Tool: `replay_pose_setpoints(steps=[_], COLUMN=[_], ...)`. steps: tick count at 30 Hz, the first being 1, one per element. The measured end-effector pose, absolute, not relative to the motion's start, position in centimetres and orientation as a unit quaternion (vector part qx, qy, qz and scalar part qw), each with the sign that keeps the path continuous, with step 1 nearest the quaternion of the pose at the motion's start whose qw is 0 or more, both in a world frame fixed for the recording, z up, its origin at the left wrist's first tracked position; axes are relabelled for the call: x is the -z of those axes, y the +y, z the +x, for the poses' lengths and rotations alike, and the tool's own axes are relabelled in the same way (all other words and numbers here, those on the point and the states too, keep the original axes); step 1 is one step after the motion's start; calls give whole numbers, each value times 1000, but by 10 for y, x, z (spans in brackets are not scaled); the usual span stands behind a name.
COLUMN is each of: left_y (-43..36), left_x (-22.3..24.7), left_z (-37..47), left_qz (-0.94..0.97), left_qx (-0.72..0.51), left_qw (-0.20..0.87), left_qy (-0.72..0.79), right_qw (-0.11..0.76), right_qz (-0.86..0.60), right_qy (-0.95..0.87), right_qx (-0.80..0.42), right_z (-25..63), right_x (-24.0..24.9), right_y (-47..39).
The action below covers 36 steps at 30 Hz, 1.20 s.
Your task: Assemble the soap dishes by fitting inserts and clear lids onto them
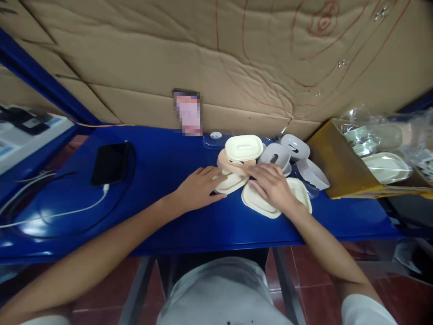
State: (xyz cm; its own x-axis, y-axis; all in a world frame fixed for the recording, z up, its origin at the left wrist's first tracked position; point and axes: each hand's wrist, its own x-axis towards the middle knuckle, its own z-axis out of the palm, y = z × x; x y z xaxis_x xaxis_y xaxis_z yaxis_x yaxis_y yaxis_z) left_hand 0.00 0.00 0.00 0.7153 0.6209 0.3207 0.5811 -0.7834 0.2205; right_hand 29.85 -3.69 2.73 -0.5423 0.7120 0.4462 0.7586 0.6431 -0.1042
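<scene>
Left hand (199,186): lying palm down on the blue table (162,171), fingers spread flat and clamped on nothing, fingertips touching the cream lid (233,183) at the left edge of the pile.

Right hand (274,186): resting palm down, fingers loosely apart, pressing on the cream tray (259,204); gripping nothing visibly.

Pile of plastic pieces, sitting mid-table just ahead of both hands: cream box (244,147) stacking on a peach piece (226,162); grey lids (286,151) lying just behind the right hand.

Black phone (110,163): lying well left of the hands, white cable (67,212) trailing from it.

Yellow carton (333,162): standing at the right, holding bagged trays (385,167) in clear plastic.

Cardboard sheet (216,58): backing the table.
</scene>
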Motion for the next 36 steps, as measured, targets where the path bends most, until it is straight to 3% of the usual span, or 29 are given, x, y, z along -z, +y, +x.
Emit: replay_pose_setpoints(steps=[6, 13, 22, 27, 36], left_y=[27, 25, 16, 14, 4], left_x=[-3, 9, 6, 6, -1], left_z=[-42, -50, -43, -44, -37], left_qz=[900, 869, 904, 909, 919], left_qx=[-173, -240, -201, -209, -162], left_qw=[233, 280, 203, 215, 61], left_qy=[327, 329, 318, 289, 354], right_qw=[138, 194, 199, 223, 195], right_qz=[-426, -383, -340, -420, -446], right_qy=[-892, -902, -918, -880, -872], right_qx=[61, -35, -30, -10, 48], right_z=[273, 259, 253, 266, 280], right_x=[-20, -16, -18, -18, -11], right_y=[-19, -22, -35, -27, -21])
